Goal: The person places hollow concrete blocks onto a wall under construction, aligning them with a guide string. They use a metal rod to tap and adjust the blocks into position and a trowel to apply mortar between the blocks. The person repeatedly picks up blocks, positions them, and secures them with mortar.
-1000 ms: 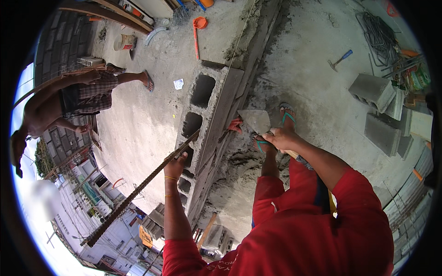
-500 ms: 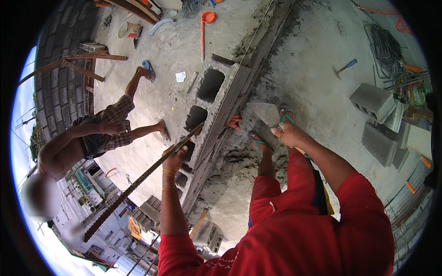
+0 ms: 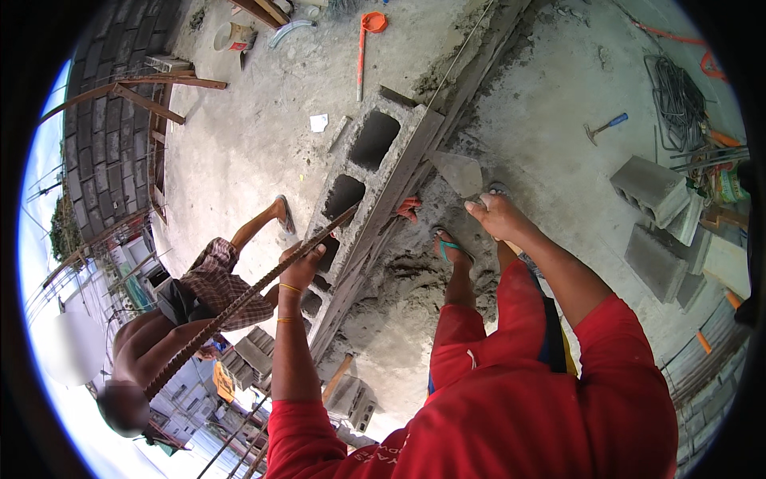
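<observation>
My right hand (image 3: 499,218) grips a trowel, its grey pointed blade (image 3: 458,173) held over the mortar-smeared floor beside the wall. At the concrete hollow blocks (image 3: 389,169), my left hand (image 3: 300,269) has its thumb showing and most fingers hidden. A long ribbed steel rebar (image 3: 227,327) slants across in front of that hand, its far end at a block's hollow. Whether the fingers wrap the rebar or rest on the block cannot be made out. A small reddish object (image 3: 408,209) lies against the wall's right side, close to the trowel.
A bent-over co-worker (image 3: 199,295) is beyond the wall at left. Stacked blocks (image 3: 650,190), a blue-handled hammer (image 3: 606,128) and coiled black wire (image 3: 677,100) lie right. Wet mortar (image 3: 407,279) surrounds my feet. An orange tool (image 3: 363,52) and bucket (image 3: 231,37) lie far off.
The co-worker has stepped nearer and bent lower, toward the bottom of the view. My view has shifted slightly; my hands, the trowel and the rebar keep nearly the same places.
</observation>
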{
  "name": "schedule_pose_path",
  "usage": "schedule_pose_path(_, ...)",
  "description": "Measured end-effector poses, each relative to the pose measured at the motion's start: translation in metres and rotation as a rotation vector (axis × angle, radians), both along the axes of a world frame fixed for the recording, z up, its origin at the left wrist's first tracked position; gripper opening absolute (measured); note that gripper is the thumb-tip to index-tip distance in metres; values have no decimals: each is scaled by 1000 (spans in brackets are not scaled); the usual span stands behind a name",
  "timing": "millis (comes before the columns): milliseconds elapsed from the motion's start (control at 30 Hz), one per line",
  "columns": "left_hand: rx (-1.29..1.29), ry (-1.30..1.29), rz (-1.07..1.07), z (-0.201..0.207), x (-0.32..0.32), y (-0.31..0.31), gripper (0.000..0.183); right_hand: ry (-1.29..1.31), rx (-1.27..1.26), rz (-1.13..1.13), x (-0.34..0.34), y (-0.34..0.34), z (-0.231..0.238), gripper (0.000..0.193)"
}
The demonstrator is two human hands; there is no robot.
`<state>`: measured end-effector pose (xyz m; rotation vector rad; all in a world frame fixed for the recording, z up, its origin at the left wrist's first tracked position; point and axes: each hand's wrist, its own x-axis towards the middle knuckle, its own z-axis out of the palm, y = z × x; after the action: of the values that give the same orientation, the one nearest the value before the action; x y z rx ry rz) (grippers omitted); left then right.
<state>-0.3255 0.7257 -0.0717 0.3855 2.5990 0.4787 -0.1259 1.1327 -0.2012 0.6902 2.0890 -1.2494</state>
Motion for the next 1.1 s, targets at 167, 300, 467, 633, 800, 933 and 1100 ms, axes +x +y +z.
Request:
schedule_pose_path(167, -80, -38, 19, 1, 0, -4, 38, -11, -107, 65, -26, 19, -4, 76)
schedule_pose_path(300, -60, -60, 57, 2, -1, 1, 36, -16, -15, 390, -7, 51, 19, 77)
schedule_pose_path(467, -208, -121, 156, 9, 1, 5, 38, -89, -144, 34, -23, 27, 9, 69)
schedule_pose_path(633, -145, -118, 126, 8, 2, 8, 39, 85, 209, 455, 11, 7, 2, 67)
schedule_pose_path(800, -175, -114, 109, 3, 3, 9, 37, -186, -108, -14, 47, 17, 33, 63)
schedule_pose_path(933, -251, -108, 134, -2, 8, 10, 43, -251, -229, -49, 64, 33, 65, 62)
schedule_pose_path(1100, -391, -154, 172, -3, 6, 14, 60, 211, -97, -92, 80, 41, 107, 65)
